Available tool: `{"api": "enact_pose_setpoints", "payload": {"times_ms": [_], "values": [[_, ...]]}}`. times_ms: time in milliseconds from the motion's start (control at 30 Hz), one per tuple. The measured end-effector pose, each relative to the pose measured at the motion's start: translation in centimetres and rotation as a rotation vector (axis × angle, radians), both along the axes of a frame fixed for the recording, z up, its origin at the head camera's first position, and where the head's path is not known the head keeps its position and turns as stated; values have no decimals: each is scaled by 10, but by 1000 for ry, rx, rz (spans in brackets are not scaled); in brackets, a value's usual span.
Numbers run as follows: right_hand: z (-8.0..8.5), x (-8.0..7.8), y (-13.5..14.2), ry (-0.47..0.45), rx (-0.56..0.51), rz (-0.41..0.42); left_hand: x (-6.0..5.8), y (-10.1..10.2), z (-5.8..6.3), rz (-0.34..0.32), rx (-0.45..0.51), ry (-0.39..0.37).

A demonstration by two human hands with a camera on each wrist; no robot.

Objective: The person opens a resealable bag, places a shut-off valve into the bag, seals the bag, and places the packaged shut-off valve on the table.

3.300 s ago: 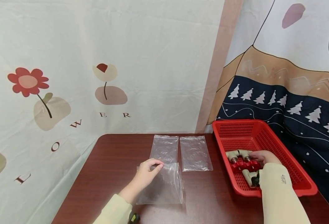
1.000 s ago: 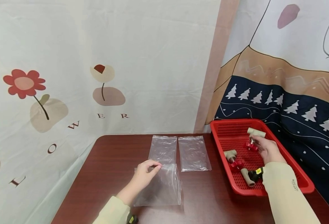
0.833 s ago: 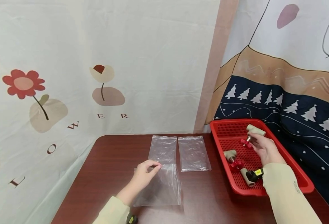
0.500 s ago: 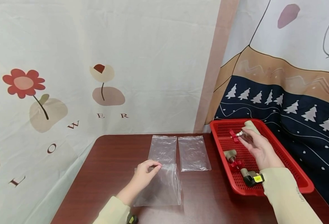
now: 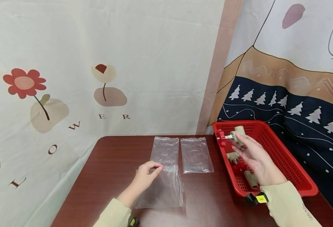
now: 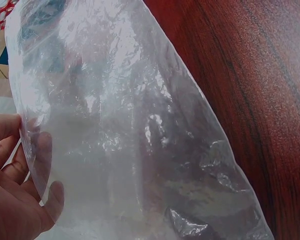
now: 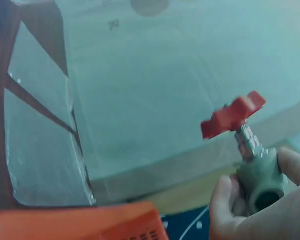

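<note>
My left hand [image 5: 145, 176] pinches the upper edge of a clear zip bag [image 5: 166, 192], which hangs close over the table. Seen from the left wrist, the bag [image 6: 120, 110] spreads wide, with the thumb and a finger showing through its film. My right hand [image 5: 255, 159] grips a stop valve [image 5: 239, 130] by its beige body, above the left rim of the red basket [image 5: 294, 157]. Its red handle [image 7: 232, 117] points away from the fingers on a metal stem. Another valve [image 5: 232, 156] and a beige fitting [image 5: 250, 179] lie in the basket, partly hidden by my right arm.
Two more clear zip bags lie flat on the dark red table [image 5: 112, 164]: a left one [image 5: 164, 149] partly behind the held bag, and a right one [image 5: 197, 156] near the basket. A printed cloth [image 5: 155, 63] hangs behind the table.
My right hand has picked the valve up from the basket, turned its red handle to the left and carried it to the left rim. The left hand keeps its pinch on the bag.
</note>
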State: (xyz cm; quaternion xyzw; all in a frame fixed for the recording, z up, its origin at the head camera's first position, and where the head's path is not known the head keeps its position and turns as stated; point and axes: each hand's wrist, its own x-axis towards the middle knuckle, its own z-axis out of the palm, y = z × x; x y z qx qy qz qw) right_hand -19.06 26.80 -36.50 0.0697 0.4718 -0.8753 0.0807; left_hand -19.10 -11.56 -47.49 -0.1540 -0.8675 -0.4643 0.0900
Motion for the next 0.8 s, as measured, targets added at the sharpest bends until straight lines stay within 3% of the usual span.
{"api": "enact_pose_setpoints", "payload": {"times_ms": [333,800], "values": [[-5,19,-30,35,167,102,1,0,4,25,-11,-3],[-34,34,-56,-31,236,239,2,-1,5,36,7,-6]]}}
